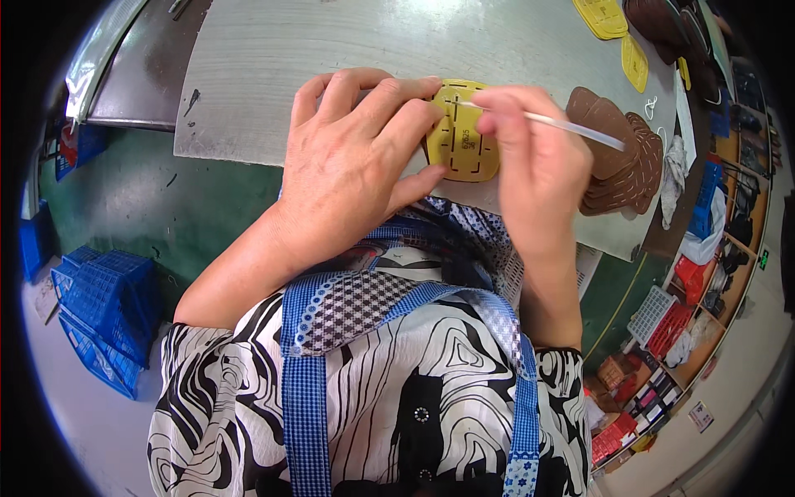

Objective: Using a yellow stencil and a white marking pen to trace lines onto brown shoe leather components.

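Yellow template (466,153): at grey counter (265,58)'s near edge
Left hand (360,141): spread wide, touching template
Right hand (540,157): pinching white pen (584,130)
Blue crates (108,294): floor (83,422), left
Shelves (704,333): right

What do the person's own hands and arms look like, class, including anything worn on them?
The left hand and right hand are bare, with no gloves or wristwear showing. Both forearms are uncovered. The left sleeve and right sleeve are short, white with bold black swirling lines.
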Demonstrator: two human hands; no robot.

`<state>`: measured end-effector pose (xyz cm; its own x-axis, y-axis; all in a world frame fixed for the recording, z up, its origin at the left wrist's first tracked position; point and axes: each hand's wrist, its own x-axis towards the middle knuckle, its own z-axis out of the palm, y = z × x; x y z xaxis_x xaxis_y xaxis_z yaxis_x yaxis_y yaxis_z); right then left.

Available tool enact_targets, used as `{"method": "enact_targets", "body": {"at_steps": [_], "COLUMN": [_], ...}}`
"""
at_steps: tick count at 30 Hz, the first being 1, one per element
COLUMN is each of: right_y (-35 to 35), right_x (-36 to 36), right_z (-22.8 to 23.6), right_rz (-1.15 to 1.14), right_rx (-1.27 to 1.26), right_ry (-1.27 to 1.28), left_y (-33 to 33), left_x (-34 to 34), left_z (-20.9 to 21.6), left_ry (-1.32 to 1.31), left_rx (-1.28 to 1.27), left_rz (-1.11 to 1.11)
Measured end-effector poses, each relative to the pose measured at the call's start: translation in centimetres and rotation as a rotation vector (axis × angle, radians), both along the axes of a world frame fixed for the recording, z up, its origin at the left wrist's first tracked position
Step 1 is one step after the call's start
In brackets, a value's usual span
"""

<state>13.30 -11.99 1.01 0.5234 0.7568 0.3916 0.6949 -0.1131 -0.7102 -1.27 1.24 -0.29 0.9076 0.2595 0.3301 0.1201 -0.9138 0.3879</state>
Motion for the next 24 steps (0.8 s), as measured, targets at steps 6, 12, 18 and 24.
{"method": "enact_targets", "body": {"at_steps": [6,12,18,24], "right_y": [0.9,-1.6,-2.3,0.0], "right_x": [-0.3,-2.1,-2.2,-0.4], "right_z": [-0.3,0.9,1.7,0.1], "right_rz": [-0.016,0.044,0.046,-0.092], "right_rx": [-0.037,-0.153,-0.206,-0.081], "right_ry": [-0.049,-0.090,0.094,0.093], "left_y": [0.0,0.0,0.0,-0.1], "left_x": [-0.1,0.0,-0.1,0.1], "left_z": [-0.2,-0.3,-0.3,-0.1], "left_ry": [-0.026,-0.031,-0.024,-0.024], "left_rx": [-0.009,-0.003,-0.003,-0.009], "left_rz": [0.002,0.011,0.021,0.006]}}
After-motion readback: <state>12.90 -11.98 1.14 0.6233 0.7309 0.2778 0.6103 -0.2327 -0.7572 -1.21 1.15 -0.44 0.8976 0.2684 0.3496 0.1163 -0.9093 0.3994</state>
